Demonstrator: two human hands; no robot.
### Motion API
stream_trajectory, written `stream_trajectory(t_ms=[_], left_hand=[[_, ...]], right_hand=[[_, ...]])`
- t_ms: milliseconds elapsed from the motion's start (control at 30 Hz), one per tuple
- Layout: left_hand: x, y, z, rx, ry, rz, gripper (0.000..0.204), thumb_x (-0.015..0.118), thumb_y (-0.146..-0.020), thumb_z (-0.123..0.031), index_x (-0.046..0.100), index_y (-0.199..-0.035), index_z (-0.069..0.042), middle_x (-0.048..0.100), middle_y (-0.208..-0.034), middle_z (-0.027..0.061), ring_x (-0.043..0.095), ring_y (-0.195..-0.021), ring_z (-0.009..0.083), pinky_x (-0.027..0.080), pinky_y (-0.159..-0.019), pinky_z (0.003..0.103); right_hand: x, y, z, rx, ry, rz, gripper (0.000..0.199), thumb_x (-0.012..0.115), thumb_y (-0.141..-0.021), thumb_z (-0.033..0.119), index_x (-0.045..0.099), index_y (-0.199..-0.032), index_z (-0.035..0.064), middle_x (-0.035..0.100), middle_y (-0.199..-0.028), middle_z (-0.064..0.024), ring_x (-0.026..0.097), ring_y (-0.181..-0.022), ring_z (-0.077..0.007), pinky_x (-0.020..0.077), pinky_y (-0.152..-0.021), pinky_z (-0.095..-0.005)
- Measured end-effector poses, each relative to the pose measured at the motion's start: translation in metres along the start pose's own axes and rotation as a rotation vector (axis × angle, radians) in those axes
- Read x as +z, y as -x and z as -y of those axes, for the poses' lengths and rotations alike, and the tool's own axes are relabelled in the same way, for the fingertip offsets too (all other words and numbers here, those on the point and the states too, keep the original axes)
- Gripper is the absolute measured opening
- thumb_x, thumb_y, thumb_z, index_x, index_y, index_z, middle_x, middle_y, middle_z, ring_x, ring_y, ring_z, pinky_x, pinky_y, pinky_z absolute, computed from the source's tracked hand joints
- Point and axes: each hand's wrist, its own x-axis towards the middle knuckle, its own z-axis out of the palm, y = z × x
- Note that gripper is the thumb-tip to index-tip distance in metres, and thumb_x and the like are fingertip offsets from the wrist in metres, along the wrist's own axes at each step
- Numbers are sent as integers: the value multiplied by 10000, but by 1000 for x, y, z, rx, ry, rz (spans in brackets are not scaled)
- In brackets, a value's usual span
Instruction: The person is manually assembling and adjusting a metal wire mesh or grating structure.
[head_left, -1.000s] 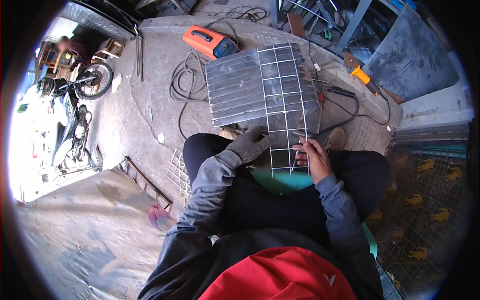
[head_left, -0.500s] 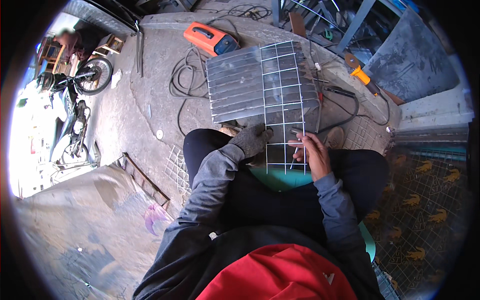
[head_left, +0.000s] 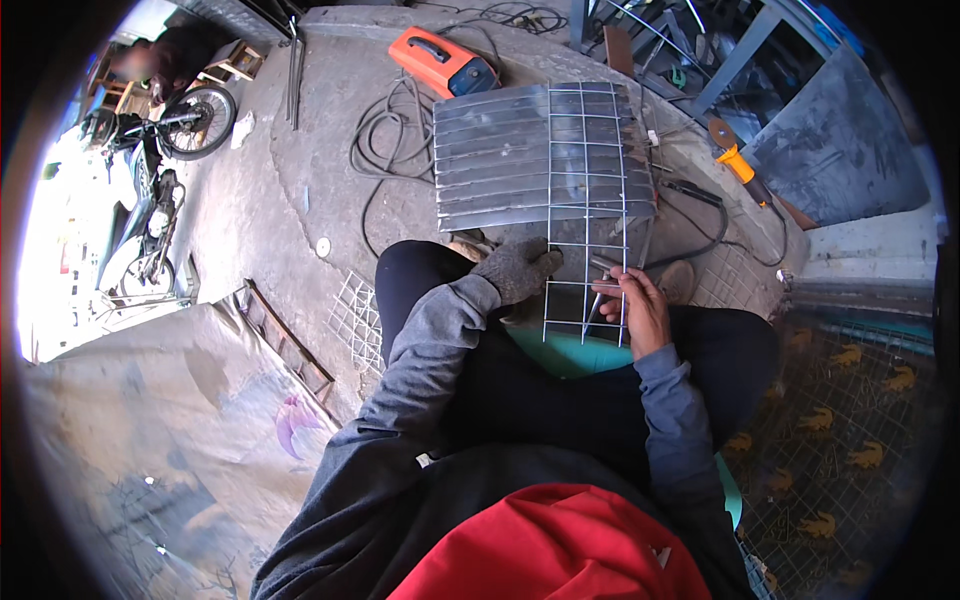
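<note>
A long, narrow wire mesh panel (head_left: 586,243) stretches from my lap over a slatted dark metal sheet (head_left: 490,160). My left hand (head_left: 515,272), in a grey knit glove, is closed at the panel's left edge wire. My right hand (head_left: 640,305) is bare and sits at the right edge wire, its fingers bent around a thin metal rod (head_left: 593,313). The rod slants below the fingertips; its full shape is hard to make out. The panel's near end, with short wire ends sticking out, lies above a teal seat (head_left: 570,357) between my legs.
An orange welding machine (head_left: 442,62) stands beyond the sheet, with coiled cable (head_left: 385,145) beside it. An angle grinder (head_left: 738,160) lies at the right, near a leaning metal plate (head_left: 835,140). More mesh (head_left: 357,315) lies left of my knee. A motorcycle (head_left: 150,200) and a person (head_left: 180,60) are far left.
The whole view has shifted slightly, so the surroundings sit further right. Both hands stay at the mesh panel's edges, with only small shifts of the fingers.
</note>
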Motion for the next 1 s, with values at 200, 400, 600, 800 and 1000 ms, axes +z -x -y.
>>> stream_trajectory(t_ms=[200,400,600,800,1000], left_hand=[[-3,4,-6,-42,12,-17,477,507,-978,-459,601,-1191,-44,638,-1146,193,613,-1110,332,469,-940,424],[-3,4,-8,-71,-36,-67,475,530,-980,-430,586,-1261,-50,637,-1191,161,589,-1160,298,448,-992,382],[-12,12,-16,123,542,81,384,565,-995,-284,579,-1300,-51,632,-1195,60,575,-1109,158,453,-966,317],[-19,18,-22,285,764,66,364,558,-994,-243,583,-1294,-38,624,-1180,37,565,-1090,143,438,-979,315],[-17,15,-17,290,729,95,375,554,-991,-237,577,-1298,-22,615,-1210,49,563,-1104,153,434,-992,320]], right_hand=[[-1,-1,-1,28,13,-1,272,458,-1030,246,541,-1178,34,716,-993,-150,625,-631,-91,481,-562,-212],[4,1,1,-6,1,-27,279,483,-1021,259,555,-1176,39,714,-992,-162,615,-621,-85,480,-562,-212],[0,6,18,-93,-241,73,306,465,-1019,277,552,-1199,46,699,-1026,-189,613,-643,-124,484,-601,-244],[-2,11,27,-150,-434,264,340,415,-1032,302,541,-1217,46,683,-1060,-214,613,-694,-165,498,-671,-292],[-3,11,25,-230,-435,293,368,399,-1038,323,536,-1228,39,681,-1068,-216,614,-710,-166,500,-676,-290]])
